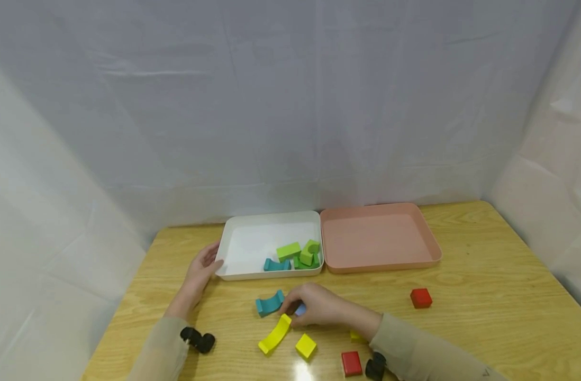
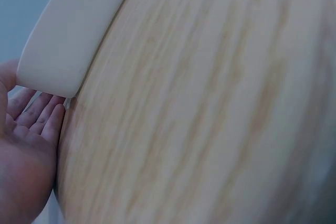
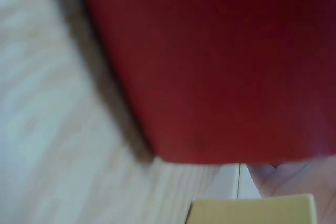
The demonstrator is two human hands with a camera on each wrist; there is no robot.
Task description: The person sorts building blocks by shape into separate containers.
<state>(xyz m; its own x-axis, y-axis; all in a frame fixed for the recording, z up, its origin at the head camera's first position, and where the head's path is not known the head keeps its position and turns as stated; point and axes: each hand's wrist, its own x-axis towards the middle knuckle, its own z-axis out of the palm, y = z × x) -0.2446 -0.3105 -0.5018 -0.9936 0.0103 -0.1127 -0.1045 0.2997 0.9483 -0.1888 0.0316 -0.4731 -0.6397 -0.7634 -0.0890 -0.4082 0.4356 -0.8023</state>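
Note:
My left hand (image 1: 202, 270) grips the near left corner of the white tray (image 1: 247, 233), thumb at the rim and fingers along the outer wall. In the left wrist view the fingers (image 2: 39, 114) show beside the tray wall (image 2: 68, 40). Over the table my right hand (image 1: 319, 304) curls thumb and fingers about a light blue block (image 1: 300, 309), mostly hidden by the hand. Just left of its fingertips lie a teal curved block (image 1: 270, 304) and a yellow curved block (image 1: 275, 334). A yellow block (image 1: 306, 346) sits nearer the body.
Green blocks (image 1: 288, 251) and another teal curved block (image 1: 277, 265) lie in the white tray. A pink tray (image 1: 381, 238) adjoins it on the right. Red blocks (image 1: 421, 298) stand on the wooden table (image 1: 486, 286), one by the right wrist. A yellow block (image 1: 356, 336) is partly behind the forearm.

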